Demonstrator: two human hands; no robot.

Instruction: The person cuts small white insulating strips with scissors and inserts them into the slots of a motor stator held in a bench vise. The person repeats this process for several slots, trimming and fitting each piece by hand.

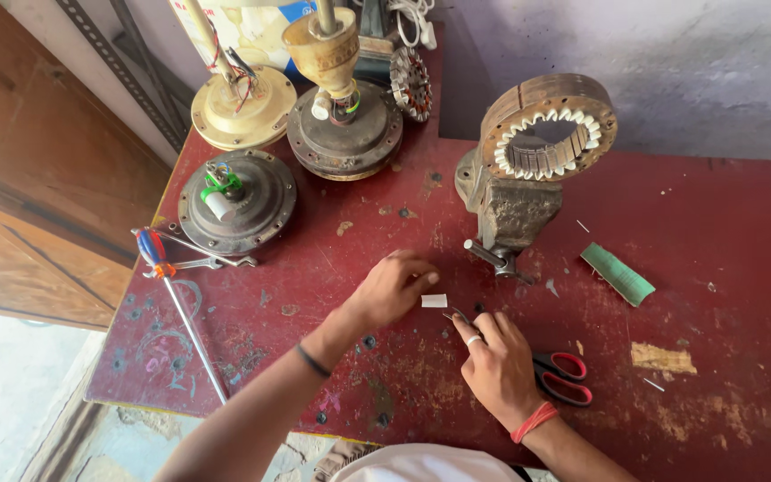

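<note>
Head view over our workbench: our left hand (394, 287) pinches a small white slip (434, 301) at its left end, fingers narrowed on it, the slip lying flat on the red tabletop (725, 268) below the vise. Our right hand (497, 366) rests just beside it, fingers curled around a thin dark sliver (457, 316) whose tip points toward the slip; how tightly it is gripped we cannot tell. Red-handled scissors (564, 377) lie under that hand's outer edge. Behind, a bench vise (510, 214) clamps a ring-shaped stator core (548, 127). To the left stand three fan motor housings (237, 202), a screwdriver (180, 308) and a wrench (207, 261); a green strip (617, 273) lies at right.
</note>
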